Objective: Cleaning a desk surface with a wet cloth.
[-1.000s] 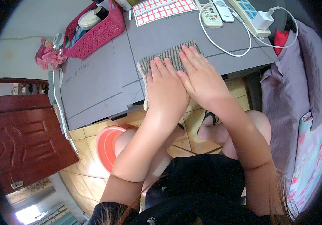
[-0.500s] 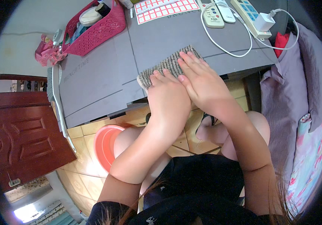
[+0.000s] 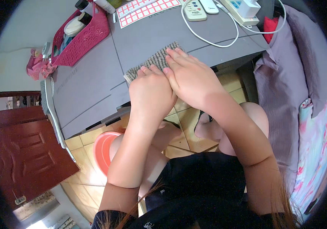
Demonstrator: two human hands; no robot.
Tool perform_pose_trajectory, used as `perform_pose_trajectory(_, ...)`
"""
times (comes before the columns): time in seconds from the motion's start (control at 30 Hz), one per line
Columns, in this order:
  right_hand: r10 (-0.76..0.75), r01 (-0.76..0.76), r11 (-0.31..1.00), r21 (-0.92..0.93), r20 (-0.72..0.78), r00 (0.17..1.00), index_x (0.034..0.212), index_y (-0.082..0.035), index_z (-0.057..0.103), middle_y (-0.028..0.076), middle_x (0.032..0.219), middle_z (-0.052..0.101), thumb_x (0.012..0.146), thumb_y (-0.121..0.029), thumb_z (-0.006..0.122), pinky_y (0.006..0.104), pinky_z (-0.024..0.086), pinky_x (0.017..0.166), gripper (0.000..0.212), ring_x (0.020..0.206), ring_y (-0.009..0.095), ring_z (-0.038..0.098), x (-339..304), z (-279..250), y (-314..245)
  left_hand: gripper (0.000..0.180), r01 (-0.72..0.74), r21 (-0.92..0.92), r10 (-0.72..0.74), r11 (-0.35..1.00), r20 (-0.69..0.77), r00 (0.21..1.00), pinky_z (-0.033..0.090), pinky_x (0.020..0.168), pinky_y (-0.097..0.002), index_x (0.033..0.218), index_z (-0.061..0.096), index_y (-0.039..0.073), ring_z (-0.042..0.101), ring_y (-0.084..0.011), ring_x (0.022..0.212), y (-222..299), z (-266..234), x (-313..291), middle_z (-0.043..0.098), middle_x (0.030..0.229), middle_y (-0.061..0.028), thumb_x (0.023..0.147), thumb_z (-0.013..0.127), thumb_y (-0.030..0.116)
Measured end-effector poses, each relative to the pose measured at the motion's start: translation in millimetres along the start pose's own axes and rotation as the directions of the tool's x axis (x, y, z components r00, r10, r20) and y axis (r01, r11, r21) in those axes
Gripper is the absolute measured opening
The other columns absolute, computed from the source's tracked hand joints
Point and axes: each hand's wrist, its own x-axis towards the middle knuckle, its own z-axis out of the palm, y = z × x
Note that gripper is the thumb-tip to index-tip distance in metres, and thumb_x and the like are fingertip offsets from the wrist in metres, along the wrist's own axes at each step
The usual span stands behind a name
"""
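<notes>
A folded grey-and-dark striped cloth [image 3: 148, 60] lies near the front edge of the grey desk [image 3: 91, 87]. My left hand [image 3: 151, 89] rests palm down on its left part, with the fingers laid over the cloth. Beside it, my right hand [image 3: 192, 78] lies flat across the cloth's right part, fingers stretched out. The right thumb touches the left hand's side. Both hands hide the near part of the cloth.
A pink basket [image 3: 83, 40] of toiletries stands at the desk's back left. A white cable [image 3: 209, 44], a remote control [image 3: 195, 10] and a power strip [image 3: 239, 15] lie back right. A brush [image 3: 49, 97] is at the left edge; an orange basin [image 3: 104, 150] sits below.
The view has shifted, so the desk's things appear farther left. My hands and the cloth have slid a little to the left along the desk, both hands still on the cloth.
</notes>
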Motion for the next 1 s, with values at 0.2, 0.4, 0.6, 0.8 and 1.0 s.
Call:
perform_pose_trajectory(0.2, 0.013, -0.008, 0.998, -0.069, 0.070, 0.997, 0.129, 0.006, 0.056, 0.020, 0.145, 0.047, 0.102, -0.028, 0.034, 0.0419, 0.035, 0.112, 0.049, 0.137, 0.031, 0.043, -2.4, -16.1, 5.4, 0.036, -0.066, -0.017, 0.065, 0.998, -0.027, 0.998, 0.057, 0.073, -0.0398, 0.090, 0.064, -0.010, 0.069, -0.0390, 0.089, 10.3, 0.0, 8.1, 0.068, 0.090, -0.0302, 0.094, 0.047, 0.021)
perform_pose_trajectory(0.4, 0.085, -0.066, 0.992, -0.105, 0.183, 0.979, 0.122, 0.005, 0.060, 0.021, 0.132, 0.057, 0.101, -0.024, 0.036, 0.0408, 0.044, 0.103, 0.043, 0.121, 0.034, 0.056, -6.4, -45.7, 15.9, 0.043, -0.231, 0.020, 0.231, 0.973, -0.162, 0.959, 0.055, 0.083, -0.0407, 0.100, 0.064, -0.013, 0.066, -0.0413, 0.100, 24.0, 7.7, 13.5, 0.065, 0.104, -0.0326, 0.091, 0.052, 0.028)
perform_pose_trajectory(0.6, 0.010, 0.031, 0.989, -0.147, 0.273, 0.962, 0.092, 0.005, 0.067, 0.026, 0.096, 0.067, 0.101, -0.030, 0.038, 0.0488, 0.046, 0.077, 0.046, 0.082, 0.042, 0.061, -11.7, -124.4, 71.8, 0.062, -0.197, -0.008, 0.194, 0.980, -0.118, 0.974, 0.054, 0.089, -0.0402, 0.114, 0.061, -0.014, 0.064, -0.0401, 0.109, 51.4, 7.7, 21.5, 0.063, 0.115, -0.0325, 0.085, 0.065, 0.041)
perform_pose_trajectory(0.8, 0.404, -0.451, 0.861, 0.236, 0.222, 0.887, 0.094, 0.004, 0.068, 0.014, 0.092, 0.071, 0.098, -0.045, 0.046, 0.0337, 0.050, 0.077, 0.054, 0.089, 0.022, 0.066, -28.2, -145.4, 113.2, 0.051, -0.261, 0.104, 0.273, 0.960, -0.140, 0.952, 0.054, 0.089, -0.0388, 0.115, 0.060, -0.010, 0.064, -0.0351, 0.109, 63.8, 17.0, 28.7, 0.063, 0.118, -0.0282, 0.085, 0.068, 0.030)
perform_pose_trajectory(1.0, 0.434, -0.557, 0.789, 0.259, 0.407, 0.804, 0.092, 0.002, 0.067, 0.011, 0.087, 0.070, 0.097, -0.046, 0.048, 0.0290, 0.050, 0.064, 0.052, 0.074, 0.019, 0.067, -32.1, -152.8, 124.2, 0.050, -0.339, 0.058, 0.342, 0.939, -0.252, 0.905, 0.054, 0.090, -0.0385, 0.117, 0.060, -0.008, 0.064, -0.0349, 0.109, 96.1, 28.6, 45.9, 0.064, 0.120, -0.0253, 0.078, 0.073, 0.022)
